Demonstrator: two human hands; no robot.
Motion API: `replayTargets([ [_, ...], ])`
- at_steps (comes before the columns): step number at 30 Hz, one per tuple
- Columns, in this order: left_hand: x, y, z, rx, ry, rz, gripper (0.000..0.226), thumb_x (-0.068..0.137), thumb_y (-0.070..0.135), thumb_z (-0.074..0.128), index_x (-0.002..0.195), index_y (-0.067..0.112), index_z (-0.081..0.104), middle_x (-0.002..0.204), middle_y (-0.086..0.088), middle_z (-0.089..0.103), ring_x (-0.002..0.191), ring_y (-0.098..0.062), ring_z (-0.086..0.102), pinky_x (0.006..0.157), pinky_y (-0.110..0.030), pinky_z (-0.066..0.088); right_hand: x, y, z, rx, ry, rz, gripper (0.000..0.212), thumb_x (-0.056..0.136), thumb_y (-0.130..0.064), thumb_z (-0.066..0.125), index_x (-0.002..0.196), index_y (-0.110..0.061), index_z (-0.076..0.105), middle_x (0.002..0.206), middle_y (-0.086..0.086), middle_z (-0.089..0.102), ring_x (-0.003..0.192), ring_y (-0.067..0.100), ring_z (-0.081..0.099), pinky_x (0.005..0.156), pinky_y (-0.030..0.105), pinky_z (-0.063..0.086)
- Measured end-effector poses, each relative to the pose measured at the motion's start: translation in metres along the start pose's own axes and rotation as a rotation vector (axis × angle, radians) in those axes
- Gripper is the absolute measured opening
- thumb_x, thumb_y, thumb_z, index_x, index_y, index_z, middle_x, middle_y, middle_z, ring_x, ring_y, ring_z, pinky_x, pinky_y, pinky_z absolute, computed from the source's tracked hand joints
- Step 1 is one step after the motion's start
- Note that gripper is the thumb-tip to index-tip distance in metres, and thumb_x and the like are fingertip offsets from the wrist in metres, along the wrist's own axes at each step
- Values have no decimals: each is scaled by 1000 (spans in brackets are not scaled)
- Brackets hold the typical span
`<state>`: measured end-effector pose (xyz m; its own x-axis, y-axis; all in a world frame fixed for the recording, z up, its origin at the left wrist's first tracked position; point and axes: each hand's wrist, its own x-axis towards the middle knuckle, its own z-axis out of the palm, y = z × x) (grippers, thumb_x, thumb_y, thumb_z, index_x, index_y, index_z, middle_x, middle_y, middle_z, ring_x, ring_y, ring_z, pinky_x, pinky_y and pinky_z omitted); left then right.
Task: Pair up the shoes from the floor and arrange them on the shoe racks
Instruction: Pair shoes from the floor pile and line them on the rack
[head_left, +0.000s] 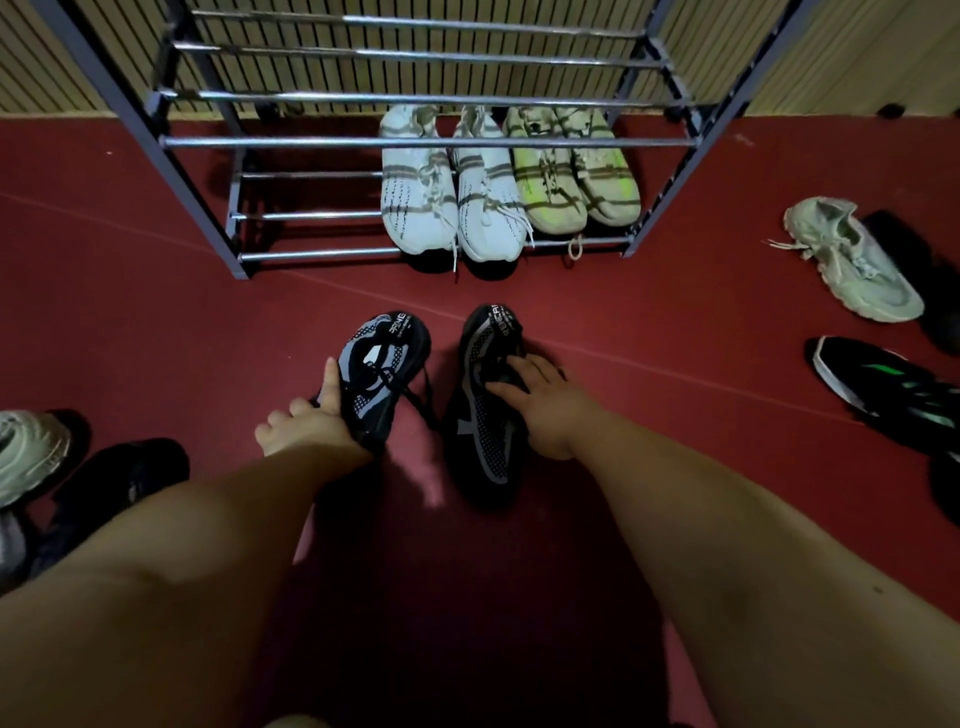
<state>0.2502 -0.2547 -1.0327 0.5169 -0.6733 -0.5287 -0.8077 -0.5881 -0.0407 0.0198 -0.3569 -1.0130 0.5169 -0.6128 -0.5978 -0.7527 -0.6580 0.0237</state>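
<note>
The left hand (306, 415) has its grip closed on one black shoe (382, 374) and the right hand (540, 400) on its twin (480, 400), low above the floor (156, 332) before the shoe rack (426, 141); they look light and soft, best held by the opening.

floor (156, 312) dark red | held shoes (382, 374) black, grey mesh | rack pairs (418, 192) white striped, yellow-green (571, 171)

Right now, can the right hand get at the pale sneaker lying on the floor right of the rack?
Probably not yet: the right hand is gripping a black shoe, and the pale sneaker lies well off to its right. The floor between is bare.
</note>
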Motion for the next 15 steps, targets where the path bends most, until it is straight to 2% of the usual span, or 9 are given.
replayTargets([
  [3,-6,10,-12,-154,-44,8,120,67,62,66,144,38,-23,144,-14,34,129,-34,37,105,-47,26,-6,3,-6,73,50,37,81,87,-14,51,151,-33,4,159,7,-10,146,26,-7,117,44,1],
  [7,-14,26,-30,-576,-65,18,115,72,49,70,147,37,-17,145,-22,27,132,-41,28,109,-47,26,-15,9,-13,188,104,110,83,87,-16,52,151,-31,0,159,6,-8,146,25,-5,116,44,3],
  [11,-24,44,-46,-577,-21,102,115,72,48,72,148,34,-14,143,-25,28,131,-42,28,108,-44,28,-24,23,-20,203,174,180,86,85,-16,53,151,-33,0,159,4,-5,146,24,-2,115,45,6],
  [13,-33,57,-51,-594,-18,134,115,71,46,73,149,35,-12,144,-23,26,132,-40,25,108,-43,26,-28,30,-24,252,210,240,82,88,-24,53,151,-31,2,158,6,2,144,27,7,114,44,13],
  [15,-41,73,-52,-636,-13,173,115,70,45,74,149,37,-10,143,-22,25,133,-39,23,109,-43,25,-31,36,-25,411,228,320,74,92,-34,49,151,-28,6,156,9,11,140,31,19,112,44,20],
])
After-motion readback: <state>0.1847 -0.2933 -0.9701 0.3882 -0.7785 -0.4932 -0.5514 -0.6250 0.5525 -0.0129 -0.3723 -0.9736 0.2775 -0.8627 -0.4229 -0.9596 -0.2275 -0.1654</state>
